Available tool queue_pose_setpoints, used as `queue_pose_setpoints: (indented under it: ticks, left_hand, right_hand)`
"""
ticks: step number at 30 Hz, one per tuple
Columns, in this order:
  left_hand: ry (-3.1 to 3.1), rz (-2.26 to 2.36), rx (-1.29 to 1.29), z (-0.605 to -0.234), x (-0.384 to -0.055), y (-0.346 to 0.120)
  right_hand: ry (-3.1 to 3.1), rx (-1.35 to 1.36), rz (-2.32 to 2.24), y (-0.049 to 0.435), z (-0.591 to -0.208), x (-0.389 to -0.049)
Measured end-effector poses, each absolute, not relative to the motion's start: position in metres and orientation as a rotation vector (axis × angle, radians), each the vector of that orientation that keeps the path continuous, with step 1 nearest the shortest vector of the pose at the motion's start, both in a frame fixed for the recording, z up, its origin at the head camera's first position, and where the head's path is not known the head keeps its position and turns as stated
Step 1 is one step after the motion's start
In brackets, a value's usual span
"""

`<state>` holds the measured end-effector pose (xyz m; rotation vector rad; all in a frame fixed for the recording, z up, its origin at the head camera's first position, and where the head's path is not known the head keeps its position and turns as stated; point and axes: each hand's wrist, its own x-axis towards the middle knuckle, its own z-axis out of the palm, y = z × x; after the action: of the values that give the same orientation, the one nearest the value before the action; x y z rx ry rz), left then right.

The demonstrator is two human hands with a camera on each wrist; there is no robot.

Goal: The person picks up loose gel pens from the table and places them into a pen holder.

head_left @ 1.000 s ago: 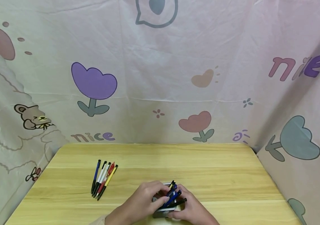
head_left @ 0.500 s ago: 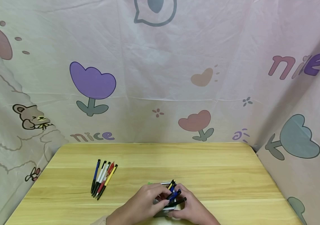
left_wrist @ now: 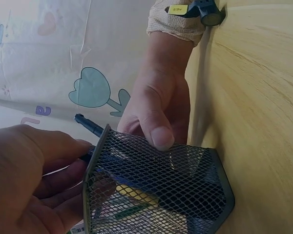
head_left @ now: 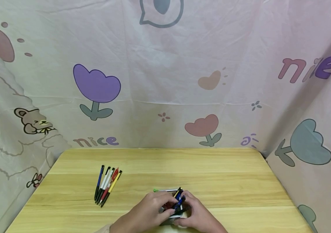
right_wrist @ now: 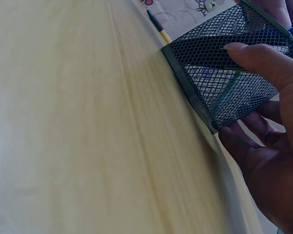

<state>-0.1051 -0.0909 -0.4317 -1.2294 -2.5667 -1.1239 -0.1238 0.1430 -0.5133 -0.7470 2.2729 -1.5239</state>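
Counter point(head_left: 220, 176): light wood-grain, backed and flanked by pale cloth point(head_left: 159, 64) printed with tulips and "nice". Five pens point(head_left: 107, 186) lie side by side at left: blue, two white, red, yellow. Mesh pen holder point(left_wrist: 161, 175): dark wire, angular, at near centre, containing pens. Right hand point(head_left: 198, 213): fingers curled round the holder. Left hand point(head_left: 149, 207): fingers pinching a dark pen point(head_left: 179, 203) at its mouth.

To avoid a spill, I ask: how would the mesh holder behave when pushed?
The mesh holder is probably stiff, given its framed edges; likely light, being open mesh; perhaps apt to tip, since pens stick out past its rim.
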Motion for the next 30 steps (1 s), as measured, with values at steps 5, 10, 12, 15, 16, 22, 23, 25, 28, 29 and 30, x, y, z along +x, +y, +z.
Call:
queue_pose_setpoints:
  ticks: [5, 10, 12, 15, 16, 22, 23, 25, 28, 29, 30]
  left_hand:
    - [-2.506, -1.106, -1.223, -0.430, -0.103, -0.093]
    - [-2.410, -1.136, -1.206, -0.427, -0.104, -0.099]
    - [-2.364, -1.142, -1.190, -0.426, -0.106, -0.103]
    - [-2.324, -1.132, -1.151, -0.425, -0.108, -0.109]
    - [-2.322, -1.117, -1.127, -0.424, -0.109, -0.111]
    - [-2.314, -1.065, -1.012, -0.424, -0.110, -0.122]
    - [-2.302, -1.054, -1.004, -0.424, -0.110, -0.123]
    - [-2.281, -1.038, -0.992, -0.424, -0.110, -0.126]
    - [-2.270, -0.999, -0.953, -0.423, -0.111, -0.131]
    - [-2.269, -0.979, -0.935, -0.422, -0.112, -0.134]
    - [-2.274, -0.960, -0.911, -0.422, -0.112, -0.137]
  right_hand:
    - [2.276, -0.744, -1.515, 0.144, -0.514, -0.124]
    - [2.266, -0.753, -1.523, 0.144, -0.514, -0.124]
    - [2.263, -0.762, -1.529, 0.145, -0.514, -0.124]
    - [2.270, -0.775, -1.530, 0.145, -0.514, -0.125]
    - [2.274, -0.771, -1.526, 0.145, -0.514, -0.125]
    - [2.283, -0.765, -1.515, 0.146, -0.514, -0.126]
    - [2.284, -0.763, -1.514, 0.146, -0.514, -0.126]
    - [2.290, -0.765, -1.514, 0.145, -0.514, -0.126]
    - [2.297, -0.767, -1.515, 0.145, -0.514, -0.125]
    - [2.298, -0.768, -1.517, 0.145, -0.514, -0.125]
    - [2.294, -0.766, -1.519, 0.144, -0.515, -0.125]
